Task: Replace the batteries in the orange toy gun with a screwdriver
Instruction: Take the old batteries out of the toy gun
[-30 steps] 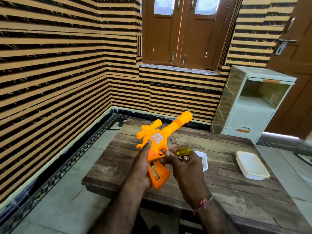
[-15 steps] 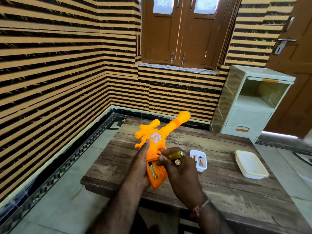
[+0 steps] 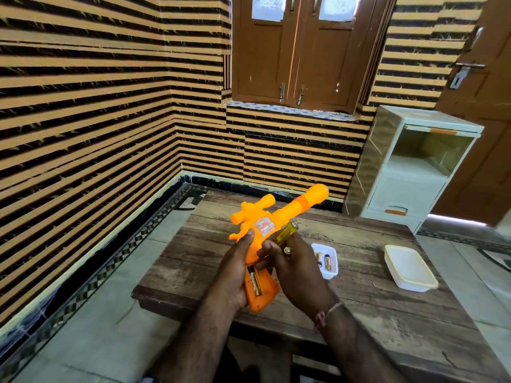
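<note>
I see both hands above the near edge of the wooden desk [image 3: 359, 244]. My left hand [image 3: 235, 275] grips the orange toy gun [image 3: 265, 233] around its handle, with the thumb lying on the body near the sticker. The gun is lifted off the desk, its barrel pointing up and toward the far right corner. The battery compartment in the handle is open, and one battery [image 3: 254, 281] sits inside it.

My right hand [image 3: 298, 269] is curled, just beside the handle. It holds a screwdriver [image 3: 286, 232] with a yellow handle, which sticks out upward from the fingers, and also a second battery [image 3: 287, 250], whose metal end shows between the fingers. The fingertips touch the gun near the trigger.

Behind the right hand, a small white tray [image 3: 330, 254] rests on the desk with two more batteries [image 3: 323, 261] in it. Near the right edge of the desk lies a white closed box [image 3: 409, 268], well apart from the tray.
</note>
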A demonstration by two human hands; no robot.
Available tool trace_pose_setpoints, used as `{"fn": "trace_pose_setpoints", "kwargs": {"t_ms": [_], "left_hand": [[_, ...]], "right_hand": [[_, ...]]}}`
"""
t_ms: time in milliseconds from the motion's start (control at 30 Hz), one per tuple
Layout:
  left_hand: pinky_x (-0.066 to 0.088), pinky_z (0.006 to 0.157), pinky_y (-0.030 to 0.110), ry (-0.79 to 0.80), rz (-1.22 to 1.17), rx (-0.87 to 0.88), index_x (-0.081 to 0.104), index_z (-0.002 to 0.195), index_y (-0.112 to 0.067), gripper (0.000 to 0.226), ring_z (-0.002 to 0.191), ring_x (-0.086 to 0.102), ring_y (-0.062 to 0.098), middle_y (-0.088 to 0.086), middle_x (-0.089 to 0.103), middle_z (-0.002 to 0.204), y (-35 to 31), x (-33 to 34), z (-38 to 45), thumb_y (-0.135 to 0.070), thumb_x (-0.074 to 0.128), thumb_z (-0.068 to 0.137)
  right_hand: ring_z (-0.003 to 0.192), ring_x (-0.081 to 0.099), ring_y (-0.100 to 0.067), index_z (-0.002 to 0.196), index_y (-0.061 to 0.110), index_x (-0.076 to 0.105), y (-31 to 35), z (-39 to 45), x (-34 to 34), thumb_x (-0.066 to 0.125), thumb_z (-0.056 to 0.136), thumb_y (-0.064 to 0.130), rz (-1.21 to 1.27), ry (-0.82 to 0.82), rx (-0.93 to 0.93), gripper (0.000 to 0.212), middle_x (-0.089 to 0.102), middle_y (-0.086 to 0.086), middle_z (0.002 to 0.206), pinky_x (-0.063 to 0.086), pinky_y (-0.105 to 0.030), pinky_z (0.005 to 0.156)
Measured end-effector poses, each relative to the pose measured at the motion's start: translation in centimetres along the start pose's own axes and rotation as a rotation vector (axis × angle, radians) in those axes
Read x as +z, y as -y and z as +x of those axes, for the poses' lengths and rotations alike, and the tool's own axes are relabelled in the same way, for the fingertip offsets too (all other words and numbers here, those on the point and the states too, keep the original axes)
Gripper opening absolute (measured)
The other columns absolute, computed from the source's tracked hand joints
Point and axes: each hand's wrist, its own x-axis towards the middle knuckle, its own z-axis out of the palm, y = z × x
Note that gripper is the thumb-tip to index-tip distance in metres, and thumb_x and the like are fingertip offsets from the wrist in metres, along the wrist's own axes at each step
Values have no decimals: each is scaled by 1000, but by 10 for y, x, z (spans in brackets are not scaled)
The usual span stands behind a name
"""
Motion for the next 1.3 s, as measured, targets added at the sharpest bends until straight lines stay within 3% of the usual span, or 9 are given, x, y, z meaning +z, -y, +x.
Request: {"fn": "trace_pose_setpoints", "kwargs": {"t_ms": [167, 233, 367, 600, 800, 933, 1067, 1200, 1300], "left_hand": [[54, 69, 34, 34, -13, 0, 65, 127, -9, 51, 77, 71, 24, 12, 74, 85, 0, 3, -2, -46, 53, 95], [55, 70, 34, 43, 2, -3, 65, 126, -9, 50, 81, 72, 25, 14, 75, 94, 1, 4, -3, -45, 53, 94], [51, 54, 26, 47, 59, -24, 65, 125, -6, 51, 63, 68, 19, 11, 73, 85, 4, 5, -3, -42, 58, 89], [50, 48, 21, 60, 2, -61, 66, 116, -7, 37, 57, 69, 16, 7, 74, 75, 13, 12, -3, -36, 48, 99], [55, 67, 32, 4, -24, -48, 66, 124, -6, 56, 77, 68, 27, 18, 71, 97, 7, 12, -2, -47, 62, 87], [55, 63, 32, -47, 2, -3, 67, 120, -5, 61, 68, 67, 26, 19, 71, 95, 2, 7, 0, -52, 62, 82], [54, 72, 37, -62, 7, 29, 67, 124, -7, 64, 81, 67, 29, 24, 68, 112, 1, 6, 1, -57, 62, 84], [46, 99, 52, -27, 35, 14, 68, 124, -12, 59, 105, 63, 37, 26, 64, 125, 2, 6, 1, -58, 58, 88], [42, 106, 56, -17, 49, 0, 68, 125, -13, 57, 115, 61, 42, 24, 66, 123, 3, 2, 2, -57, 58, 89]], "right_hand": [[63, 70, -33, 96, 14, 54, 3, 12, -3, 54, 98, 22, 57, 20, 41, 8, 69, -12, 79, 55, -53, 59], [62, 69, -34, 93, 15, 52, 2, 15, -3, 53, 98, 25, 33, 22, 59, 11, 68, -13, 77, 55, -55, 57], [62, 65, -37, 87, 14, 52, 1, 22, -4, 53, 96, 40, -77, 6, 69, 28, 63, -19, 73, 52, -56, 49], [51, 60, -38, 84, 9, 51, 4, 20, -6, 50, 99, 29, -49, -11, 95, 24, 59, -20, 62, 49, -51, 41], [44, 53, -18, 87, -1, 52, 7, 10, -6, 45, 100, 32, 259, -187, 152, 37, 55, -16, 58, 42, -28, 39], [48, 42, -9, 89, 5, 62, 7, 2, -12, 46, 89, 51, 205, -309, 159, 49, 45, 2, 54, 34, -21, 43], [45, 50, -7, 89, -4, 61, 8, -7, -5, 48, 94, 36, 254, -288, 104, 43, 55, -5, 56, 38, -18, 43], [62, 64, -15, 89, 9, 65, 0, -10, 4, 51, 89, 44, 144, -248, 81, 38, 67, -9, 70, 51, -29, 58], [66, 66, -26, 88, 13, 63, -3, -9, 5, 52, 93, 45, 105, -228, 59, 35, 67, -12, 73, 56, -45, 62]]}}
